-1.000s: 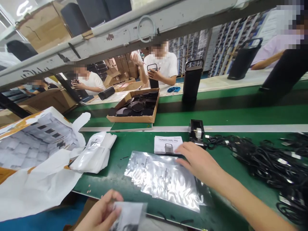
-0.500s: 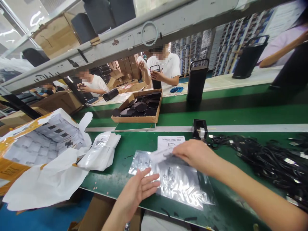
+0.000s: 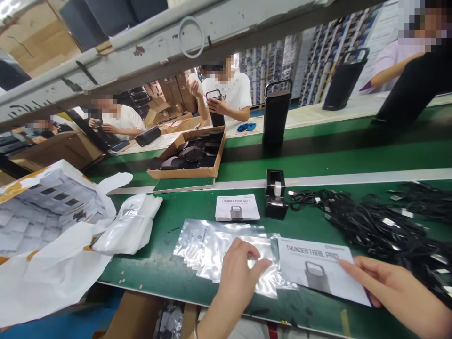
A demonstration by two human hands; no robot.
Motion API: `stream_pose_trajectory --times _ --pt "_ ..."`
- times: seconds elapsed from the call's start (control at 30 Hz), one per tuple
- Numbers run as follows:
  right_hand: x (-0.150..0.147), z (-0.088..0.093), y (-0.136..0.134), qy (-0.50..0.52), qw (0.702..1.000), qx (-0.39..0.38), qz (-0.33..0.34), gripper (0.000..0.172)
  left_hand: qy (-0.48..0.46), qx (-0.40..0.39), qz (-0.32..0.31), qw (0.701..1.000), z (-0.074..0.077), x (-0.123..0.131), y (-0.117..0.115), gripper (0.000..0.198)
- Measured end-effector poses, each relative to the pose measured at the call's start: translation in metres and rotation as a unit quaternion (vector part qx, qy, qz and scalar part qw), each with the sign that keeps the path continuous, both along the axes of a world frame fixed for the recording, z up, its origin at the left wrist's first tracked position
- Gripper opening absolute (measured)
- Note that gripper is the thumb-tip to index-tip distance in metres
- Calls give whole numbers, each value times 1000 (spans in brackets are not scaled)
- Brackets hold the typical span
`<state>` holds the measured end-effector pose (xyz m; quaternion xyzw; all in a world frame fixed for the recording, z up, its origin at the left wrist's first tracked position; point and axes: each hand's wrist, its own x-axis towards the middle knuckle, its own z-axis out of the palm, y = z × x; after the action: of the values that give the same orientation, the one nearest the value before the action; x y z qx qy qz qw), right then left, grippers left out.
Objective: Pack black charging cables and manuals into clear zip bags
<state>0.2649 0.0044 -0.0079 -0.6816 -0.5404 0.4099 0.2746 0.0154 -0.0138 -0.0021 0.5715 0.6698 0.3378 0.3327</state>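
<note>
Between the thumb and fingers of my right hand (image 3: pixel 391 282) is a printed leaflet (image 3: pixel 300 263), its "THUNDER TRAIL PRO" title and speaker picture facing up. My left hand (image 3: pixel 242 270) is over a fanned pile of clear plastic bags (image 3: pixel 212 256), thumb and fingers apart and curved; I cannot tell whether the fingertips touch the top bag. Just behind the bags lies a stack of matching leaflets (image 3: pixel 237 214). A black tape dispenser (image 3: pixel 276 200) stands to the right of that stack.
Black cables (image 3: pixel 374 221) lie heaped at the right. Wrapped white bags (image 3: pixel 129 226) and an opened carton (image 3: pixel 45 207) are at the left. Across the green belt (image 3: pixel 318 155) stand a tray of black parts (image 3: pixel 192 155) and a black speaker (image 3: pixel 277 113); co-workers (image 3: pixel 235 96) sit beyond.
My right hand has moved right and toward me with the leaflet, away from the stack. My left hand has moved right over the bags. The view has shifted slightly.
</note>
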Motion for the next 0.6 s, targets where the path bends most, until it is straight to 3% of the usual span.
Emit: stream_pose_trajectory --times 0.1,0.23,0.37,0.6 --pt "17 -9 -5 45 996 -75 23 44 60 -36 -3 998 -6 8 -1 13" --pt "26 -23 -12 99 990 -98 -9 42 81 -29 -28 996 -9 10 -2 13" --pt "15 -30 -20 131 988 -71 -41 38 115 5 -60 992 -9 5 -8 22" --pt "-19 -20 -31 125 989 -18 -82 37 144 49 -68 986 -18 5 -17 27"
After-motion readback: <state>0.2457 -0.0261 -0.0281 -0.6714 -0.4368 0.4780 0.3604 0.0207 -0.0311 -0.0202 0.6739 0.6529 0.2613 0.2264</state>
